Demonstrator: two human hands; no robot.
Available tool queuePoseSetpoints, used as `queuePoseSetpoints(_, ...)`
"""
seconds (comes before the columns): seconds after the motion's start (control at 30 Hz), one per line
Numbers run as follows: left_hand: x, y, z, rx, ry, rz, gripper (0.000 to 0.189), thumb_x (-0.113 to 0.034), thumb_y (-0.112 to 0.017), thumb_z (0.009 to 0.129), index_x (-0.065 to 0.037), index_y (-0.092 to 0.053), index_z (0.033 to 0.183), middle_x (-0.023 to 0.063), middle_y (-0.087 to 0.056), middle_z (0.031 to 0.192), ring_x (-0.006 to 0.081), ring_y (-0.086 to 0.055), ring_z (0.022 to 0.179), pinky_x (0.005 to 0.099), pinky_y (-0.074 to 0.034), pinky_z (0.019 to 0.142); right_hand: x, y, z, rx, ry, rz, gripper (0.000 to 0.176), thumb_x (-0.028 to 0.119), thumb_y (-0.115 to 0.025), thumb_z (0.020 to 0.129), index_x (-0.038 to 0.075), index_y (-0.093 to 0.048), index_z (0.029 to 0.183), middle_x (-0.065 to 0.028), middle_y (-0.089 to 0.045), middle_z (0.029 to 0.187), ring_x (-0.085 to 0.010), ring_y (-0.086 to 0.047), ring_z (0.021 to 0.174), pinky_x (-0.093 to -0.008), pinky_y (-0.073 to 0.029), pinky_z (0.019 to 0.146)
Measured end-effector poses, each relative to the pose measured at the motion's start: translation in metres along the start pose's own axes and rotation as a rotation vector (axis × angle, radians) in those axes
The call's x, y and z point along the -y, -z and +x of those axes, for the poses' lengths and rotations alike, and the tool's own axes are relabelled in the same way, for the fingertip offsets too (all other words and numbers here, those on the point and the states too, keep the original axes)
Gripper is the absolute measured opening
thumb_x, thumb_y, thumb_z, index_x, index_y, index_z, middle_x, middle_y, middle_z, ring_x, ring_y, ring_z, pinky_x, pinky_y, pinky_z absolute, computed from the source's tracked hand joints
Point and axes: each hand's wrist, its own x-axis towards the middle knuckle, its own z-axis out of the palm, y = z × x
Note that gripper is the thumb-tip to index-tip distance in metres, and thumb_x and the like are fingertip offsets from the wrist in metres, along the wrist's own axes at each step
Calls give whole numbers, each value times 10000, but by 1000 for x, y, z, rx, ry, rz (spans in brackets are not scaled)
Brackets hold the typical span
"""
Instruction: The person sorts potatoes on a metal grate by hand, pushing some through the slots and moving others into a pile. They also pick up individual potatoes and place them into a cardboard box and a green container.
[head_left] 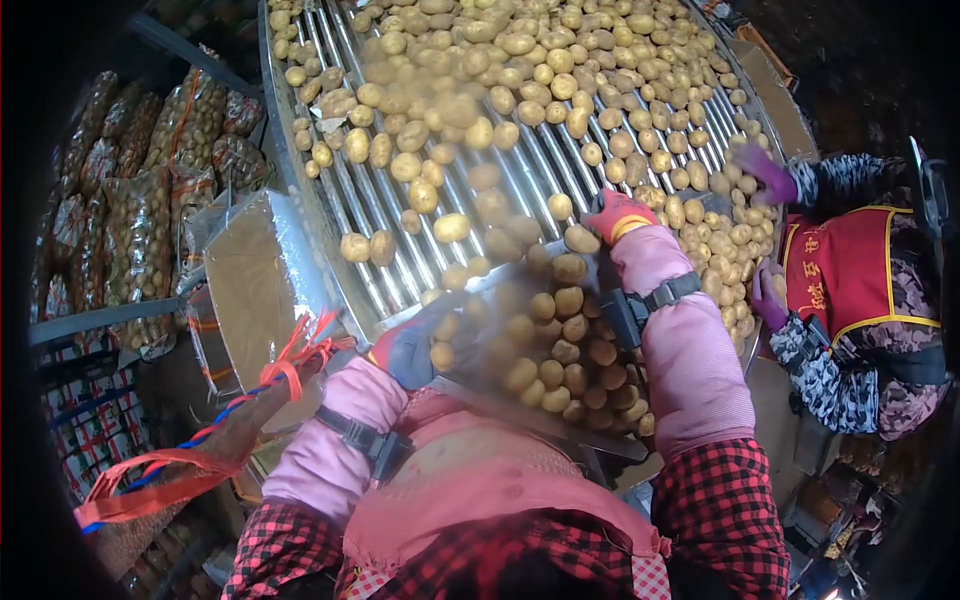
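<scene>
My left hand [408, 352], in a dark grey glove with a red cuff, is at the left edge of the metal chute. It is smeared by motion and its fingers do not show clearly. My right hand [618, 214], in a red and orange glove, is at the lower end of the roller conveyor [375, 190], its fingers apart beside a potato [581, 239]. Between my arms, many potatoes [565, 350] slide down or lie in the chute, several of them blurred. More potatoes [600, 50] cover the far rollers.
At the right, a co-worker in a red apron [850, 262] has purple-gloved hands [768, 178] by a potato pile [730, 250]. Filled potato bags [140, 230] stack at the left. A cardboard box [250, 280] and red ribbons on a rope [200, 440] sit near my left arm.
</scene>
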Motion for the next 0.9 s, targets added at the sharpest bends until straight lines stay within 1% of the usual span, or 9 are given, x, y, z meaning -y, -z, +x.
queuePoseSetpoints(0.07, -3, -8, 3, 6, 53, -54, 514, -318, -500, 1061, -64, -423, 1501, 113, -575, 1310, 292, -563, 1246, 509, -398, 1161, -2, 8, -24, 30, -14, 234, 470, 433, -639, 855, 110, -643, 1197, -150, -650, 1303, -355, -634, 1170, -432, -513, 971)
queuePoseSetpoints(0.13, -10, -19, 9, 30, 105, -247, 535, -362, -459, 1069, -39, -426, 1494, 139, -569, 1340, 310, -564, 1253, 488, -408, 1150, -1, -25, -34, -69, 395, 409, 453, 418, -650, 867, 111, -647, 1200, -156, -671, 1249, -336, -647, 1139, -432, -528, 931)
queuePoseSetpoints(0.23, -13, -31, 18, 58, 188, -749, 580, -424, -399, 1077, -5, -441, 1476, 158, -566, 1351, 328, -566, 1251, 475, -427, 1131, 61, 5, -105, 274, 262, 880, 416, 363, -688, 875, 147, -649, 1229, -133, -682, 1166, -309, -665, 1078, -426, -552, 853)
queuePoseSetpoints(0.33, -2, -21, 21, 157, 193, -1005, 642, -480, -366, 1068, 23, -448, 1459, 169, -558, 1369, 348, -546, 1282, 532, -417, 1133, 91, -38, -77, -175, 685, 374, 262, 153, -655, 880, 141, -690, 1140, -79, -697, 1090, -307, -688, 998, -412, -555, 820)
queuePoseSetpoints(0.4, -1, -17, 12, -54, 174, -827, 644, -492, -372, 1060, 8, -444, 1460, 173, -541, 1390, 355, -517, 1319, 571, -393, 1148, 113, -77, -63, -157, 758, 106, 317, 143, -656, 860, 167, -683, 1175, -81, -680, 1103, -312, -686, 997, -431, -558, 827)
queuePoseSetpoints(0.47, -14, -21, 1, -4, 147, -924, 620, -472, -371, 1065, -1, -446, 1461, 179, -523, 1414, 361, -494, 1348, 578, -381, 1157, 129, -81, -65, -128, 805, -84, 347, 154, -650, 868, 203, -674, 1211, -87, -654, 1184, -317, -686, 1025, -438, -560, 862)
queuePoseSetpoints(0.57, -23, -18, -5, -24, 146, -975, 548, -394, -403, 1064, -23, -449, 1464, 190, -486, 1468, 381, -440, 1405, 600, -339, 1183, 133, -63, -74, 68, 583, -11, 396, 232, -646, 917, 239, -613, 1311, -86, -632, 1235, -322, -662, 1089, -448, -538, 892)
queuePoseSetpoints(0.7, -4, -21, -3, -19, 145, -994, 545, -370, -439, 1050, -45, -429, 1488, 183, -471, 1494, 407, -417, 1417, 624, -304, 1194, 107, -59, -107, -137, 666, 901, 441, 283, -676, 921, 149, -600, 1335, -135, -621, 1303, -357, -636, 1137, -462, -517, 961)
queuePoseSetpoints(0.9, 0, -56, 6, -26, 123, -941, 601, -467, -443, 1039, -69, -427, 1489, 178, -456, 1514, 425, -436, 1386, 624, -333, 1173, 83, -60, -134, -88, 1001, 787, 435, 270, -676, 933, 83, -616, 1321, -159, -652, 1272, -318, -621, 1193, -412, -499, 1015)
